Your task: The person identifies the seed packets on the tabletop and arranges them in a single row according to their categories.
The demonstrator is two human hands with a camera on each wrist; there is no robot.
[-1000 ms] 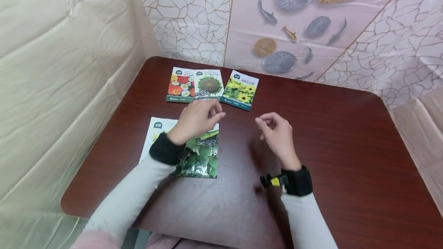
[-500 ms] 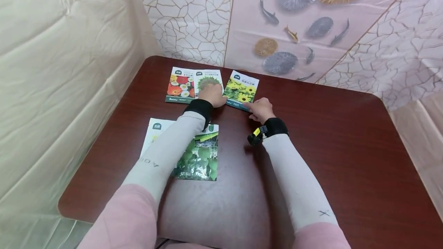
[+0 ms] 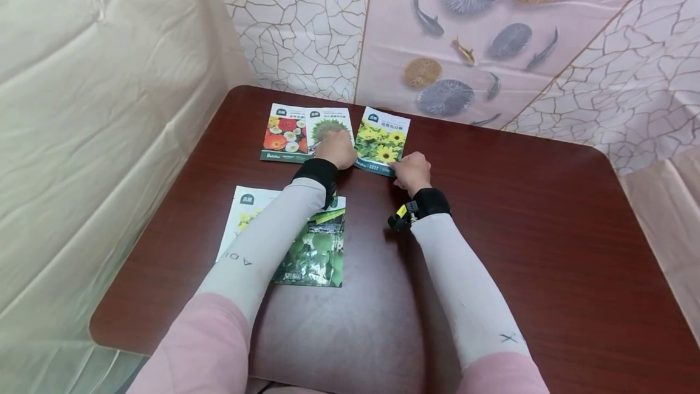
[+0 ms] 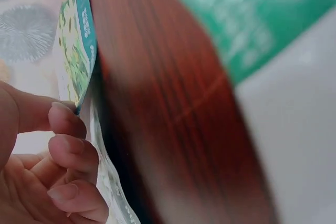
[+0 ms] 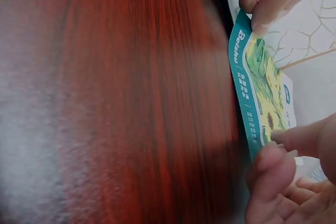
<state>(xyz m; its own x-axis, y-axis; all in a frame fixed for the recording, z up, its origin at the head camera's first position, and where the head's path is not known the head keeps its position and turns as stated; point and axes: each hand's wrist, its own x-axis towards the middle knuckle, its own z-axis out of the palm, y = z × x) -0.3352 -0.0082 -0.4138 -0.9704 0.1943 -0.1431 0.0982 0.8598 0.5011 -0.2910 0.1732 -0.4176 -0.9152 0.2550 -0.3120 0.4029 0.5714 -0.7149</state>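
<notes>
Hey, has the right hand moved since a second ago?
Yes: the right hand has moved forward and slightly left, nearer the back of the table, and now pinches the yellow-flower packet.

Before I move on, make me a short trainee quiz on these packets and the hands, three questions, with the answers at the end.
1. Which packet do the left hand and the right hand both pinch?
2. True or false: the red-flower packet lies at the left end of the far row in the head view.
3. Fill in: in the head view, the ___ sleeve partly hides the green-leaf packet.

Key:
1. The yellow-flower packet.
2. True.
3. Left: it is the left sleeve.
</notes>
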